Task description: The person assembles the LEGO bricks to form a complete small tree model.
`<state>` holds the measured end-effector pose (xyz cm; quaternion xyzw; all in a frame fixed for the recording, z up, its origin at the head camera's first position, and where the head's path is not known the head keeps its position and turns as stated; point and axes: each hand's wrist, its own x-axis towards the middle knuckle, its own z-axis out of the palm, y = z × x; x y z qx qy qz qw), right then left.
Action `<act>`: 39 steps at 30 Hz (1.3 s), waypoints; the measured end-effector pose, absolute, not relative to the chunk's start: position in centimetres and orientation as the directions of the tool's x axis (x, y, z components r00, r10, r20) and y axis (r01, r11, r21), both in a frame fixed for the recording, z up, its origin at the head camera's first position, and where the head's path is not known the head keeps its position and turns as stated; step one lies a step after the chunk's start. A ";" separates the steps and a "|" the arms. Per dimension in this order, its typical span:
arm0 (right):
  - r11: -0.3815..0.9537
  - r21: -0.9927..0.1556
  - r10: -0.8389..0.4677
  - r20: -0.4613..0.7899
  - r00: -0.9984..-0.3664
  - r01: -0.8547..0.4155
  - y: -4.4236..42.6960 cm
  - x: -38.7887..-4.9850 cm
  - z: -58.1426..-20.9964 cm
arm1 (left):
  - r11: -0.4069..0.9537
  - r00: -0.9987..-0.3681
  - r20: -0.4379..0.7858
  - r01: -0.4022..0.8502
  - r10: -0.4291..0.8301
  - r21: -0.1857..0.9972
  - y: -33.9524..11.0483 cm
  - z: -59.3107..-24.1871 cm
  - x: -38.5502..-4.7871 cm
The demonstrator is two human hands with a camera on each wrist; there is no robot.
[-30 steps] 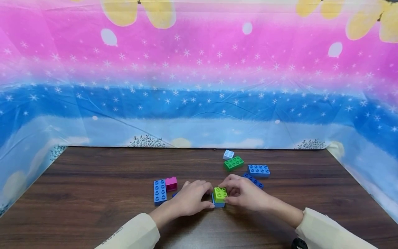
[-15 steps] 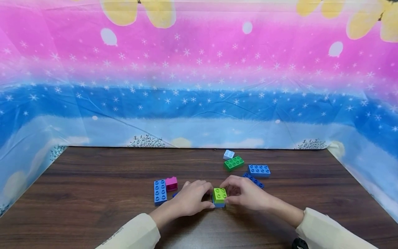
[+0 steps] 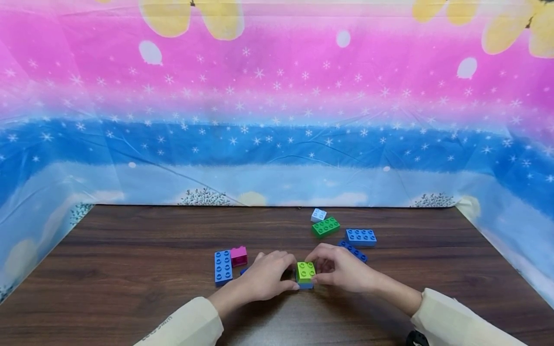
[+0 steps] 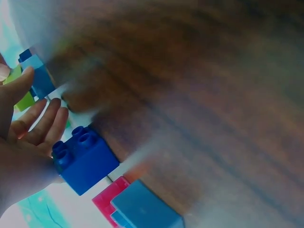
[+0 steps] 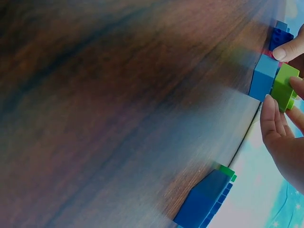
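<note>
Lime brick (image 3: 305,272) sits on a blue brick (image 3: 305,286), between the left hand (image 3: 269,275) and the right hand (image 3: 344,269). The left one bends close by — I can't tell if it grips. The right one pinches the lime brick; a crooked push might tip it. Under both, brown table (image 3: 143,235) — beyond them, snowflake cloth (image 3: 277,144).

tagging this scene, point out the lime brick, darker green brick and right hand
Lime brick (image 3: 306,270), head view: its studded top.
Darker green brick (image 3: 325,226), head view: its studded top.
Right hand (image 3: 347,270), head view: back of the hand.
</note>
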<state>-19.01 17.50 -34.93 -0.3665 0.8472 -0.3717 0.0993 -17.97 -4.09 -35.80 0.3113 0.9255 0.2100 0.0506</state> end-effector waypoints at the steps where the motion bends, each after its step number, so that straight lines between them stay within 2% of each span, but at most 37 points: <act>1: 0.459 -0.703 -0.693 0.099 -0.714 -0.544 17.5 -19.0 -35.0 | 0.717 -0.800 0.036 0.555 0.599 0.422 -4.1 -35.7 -18.0; 13: 0.459 -0.687 -0.705 0.104 -0.701 -0.564 17.6 -19.3 -35.3 | 0.610 -0.783 0.044 0.518 0.621 0.599 -4.1 -35.0 -17.8; 25: 0.446 -0.689 -0.710 0.116 -0.695 -0.571 17.5 -19.5 -35.3 | 0.566 -0.776 0.086 0.526 0.625 0.635 -4.1 -35.2 -17.7; 39: 0.451 -0.720 -0.702 0.078 -0.708 -0.527 17.7 -19.3 -35.0 | 0.574 -0.796 0.043 0.471 0.604 0.670 -4.1 -34.9 -17.7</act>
